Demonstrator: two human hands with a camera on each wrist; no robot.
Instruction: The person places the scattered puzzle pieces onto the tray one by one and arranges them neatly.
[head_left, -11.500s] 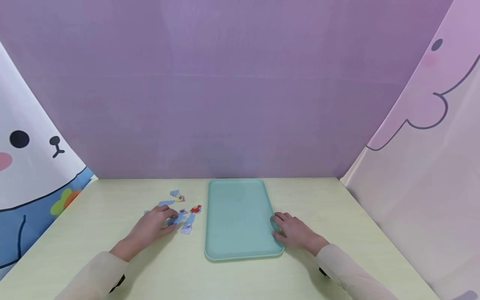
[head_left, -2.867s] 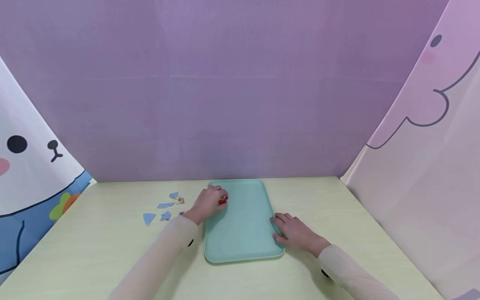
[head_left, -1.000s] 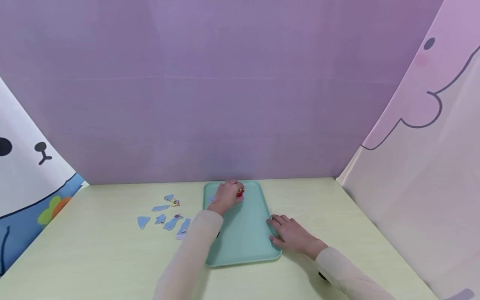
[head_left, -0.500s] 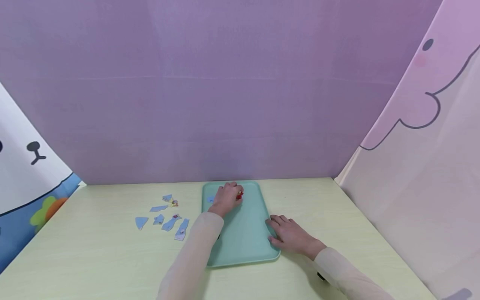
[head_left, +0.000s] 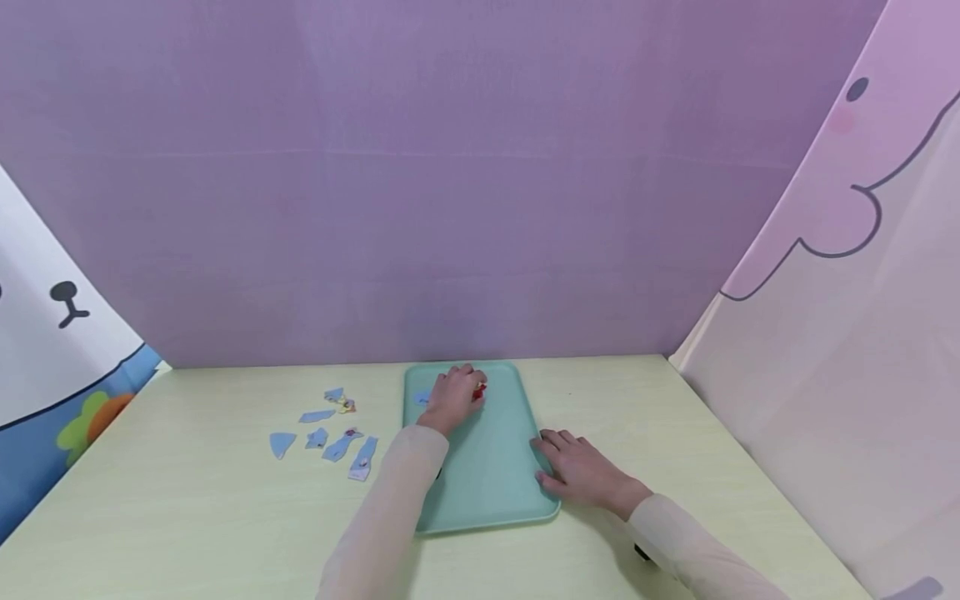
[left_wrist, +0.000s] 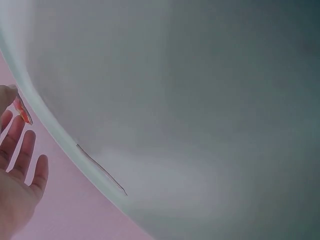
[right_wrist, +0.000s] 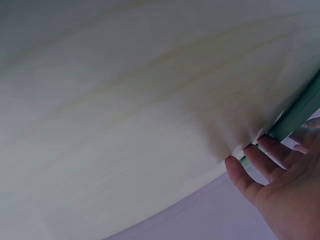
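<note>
My left hand (head_left: 452, 397) is over the far part of the mint-green tray (head_left: 495, 483), pinching a small red puzzle piece (head_left: 480, 390) between thumb and fingers. In the left wrist view that red piece (left_wrist: 22, 109) stands tilted at the fingertips, the other fingers spread loosely. A blue puzzle piece (head_left: 422, 398) lies in the tray's far left corner, partly behind the left hand. My right hand (head_left: 581, 471) rests at the tray's right rim; in the right wrist view its loosely extended fingers (right_wrist: 272, 149) touch the tray's edge.
Left of the tray, several blue puzzle pieces lie scattered on the pale wooden table (head_left: 210, 500), among them a triangular piece (head_left: 282, 444) and a long piece (head_left: 363, 458). A purple backdrop (head_left: 480, 208) stands behind the table's far edge.
My left hand has gone from the scattered pieces to the tray, carrying the red puzzle piece; it has barely moved over the last second. A blue piece now lies in the tray. The right hand stayed.
</note>
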